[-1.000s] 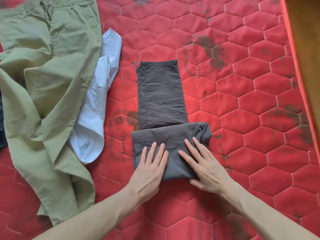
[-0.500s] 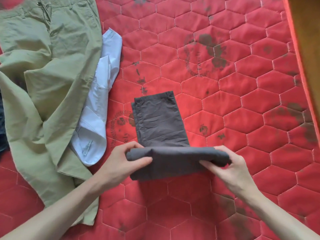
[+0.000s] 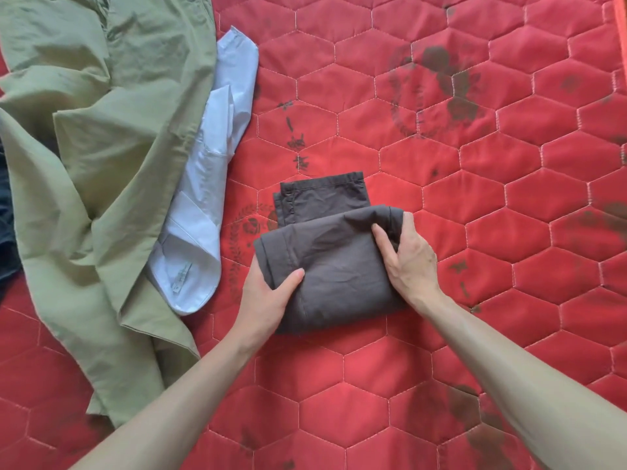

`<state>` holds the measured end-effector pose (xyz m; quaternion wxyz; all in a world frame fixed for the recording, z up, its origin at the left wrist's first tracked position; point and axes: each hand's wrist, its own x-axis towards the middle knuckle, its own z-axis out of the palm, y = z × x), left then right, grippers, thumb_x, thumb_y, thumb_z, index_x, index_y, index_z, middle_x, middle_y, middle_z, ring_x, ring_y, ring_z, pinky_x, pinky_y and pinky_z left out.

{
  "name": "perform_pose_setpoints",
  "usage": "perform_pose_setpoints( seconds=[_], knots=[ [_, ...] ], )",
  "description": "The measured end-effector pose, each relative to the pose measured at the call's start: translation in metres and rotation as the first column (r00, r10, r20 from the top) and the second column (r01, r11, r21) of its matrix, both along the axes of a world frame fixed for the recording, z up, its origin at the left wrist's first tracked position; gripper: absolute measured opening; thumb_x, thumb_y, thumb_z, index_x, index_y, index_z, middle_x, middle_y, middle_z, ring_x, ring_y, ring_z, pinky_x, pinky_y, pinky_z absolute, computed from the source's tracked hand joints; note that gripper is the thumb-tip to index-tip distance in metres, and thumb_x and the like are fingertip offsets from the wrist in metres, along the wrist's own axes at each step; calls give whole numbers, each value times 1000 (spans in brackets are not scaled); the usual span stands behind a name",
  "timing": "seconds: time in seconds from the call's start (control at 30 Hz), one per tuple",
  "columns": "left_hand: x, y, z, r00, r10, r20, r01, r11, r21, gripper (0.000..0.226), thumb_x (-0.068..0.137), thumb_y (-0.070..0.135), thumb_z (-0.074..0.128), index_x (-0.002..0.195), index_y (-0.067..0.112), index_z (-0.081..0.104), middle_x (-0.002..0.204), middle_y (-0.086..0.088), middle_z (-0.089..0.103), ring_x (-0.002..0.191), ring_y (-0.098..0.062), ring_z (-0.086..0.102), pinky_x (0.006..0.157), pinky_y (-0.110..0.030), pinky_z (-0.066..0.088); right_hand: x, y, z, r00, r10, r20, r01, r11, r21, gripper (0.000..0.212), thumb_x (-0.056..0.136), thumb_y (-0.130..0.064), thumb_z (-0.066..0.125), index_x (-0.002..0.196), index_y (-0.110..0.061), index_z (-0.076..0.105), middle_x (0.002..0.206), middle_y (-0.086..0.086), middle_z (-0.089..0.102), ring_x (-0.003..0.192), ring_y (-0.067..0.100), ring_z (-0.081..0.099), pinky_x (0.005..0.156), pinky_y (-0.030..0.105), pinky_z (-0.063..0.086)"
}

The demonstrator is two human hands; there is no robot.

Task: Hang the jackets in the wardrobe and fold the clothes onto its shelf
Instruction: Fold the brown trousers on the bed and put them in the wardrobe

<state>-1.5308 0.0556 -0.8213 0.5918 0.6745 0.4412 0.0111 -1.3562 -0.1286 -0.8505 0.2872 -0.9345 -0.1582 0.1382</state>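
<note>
item: dark grey-brown cotton trousers (image 3: 339, 262), folded into a thick packet, lying near the middle of the red quilted mattress with hexagon stitching (image 3: 475, 205). one narrower layer with a stitched hem sticks out from under the packet on its far side.

left hand (image 3: 268, 300): grips the packet's near-left corner, thumb on top, fingers hidden beneath the cloth.

right hand (image 3: 407, 259): pinches the packet's right edge, thumb on top, fingers curled round the fold.

progress, as judged: this one garment is nearly folded; the projecting layer is not yet taken in, and the packet has not gone to a shelf.

left to do: crumpled olive-green cotton trousers (image 3: 95, 157) spread unfolded along the mattress's left edge; pale white-blue shirt (image 3: 207, 198) partly tucked under them, a label showing near its rounded lower end.

not determinable: wardrobe, shelf and jackets lie out of view. a dark garment (image 3: 6, 215) at the left border is cut off, its kind unclear. a brown strip past the mattress's top right corner is too slight to identify.
</note>
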Motion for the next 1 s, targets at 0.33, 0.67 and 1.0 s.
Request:
perform_pose_setpoints(
  seconds=[0.33,0.67,1.0],
  knots=[
    [5,-27,-8,973,36,-226,126,739,662,83,91,41,74,157,9,34,144,-17,43,133,-33,41,115,-46,33,-7,-10,-9,885,221,409,-175,973,-147,66,103,-38,58,160,-13,36,163,16,34,153,33,32,120,52,33],
    [-39,-15,-22,560,-673,-483,754,171,634,100,82,57,65,165,15,26,173,-20,12,160,-40,8,126,-59,21,-31,-51,-16,808,535,247,-469,837,-281,68,104,-51,45,163,-21,31,173,5,18,161,25,14,126,55,21],
    [-19,-40,-10,495,-557,-667,832,84,548,93,72,21,67,158,2,35,165,-38,16,153,-59,13,123,-66,22,-33,-61,-7,762,606,228,-531,786,-316,84,97,-64,52,164,-20,27,174,10,13,161,29,11,125,60,21]
  ],
)
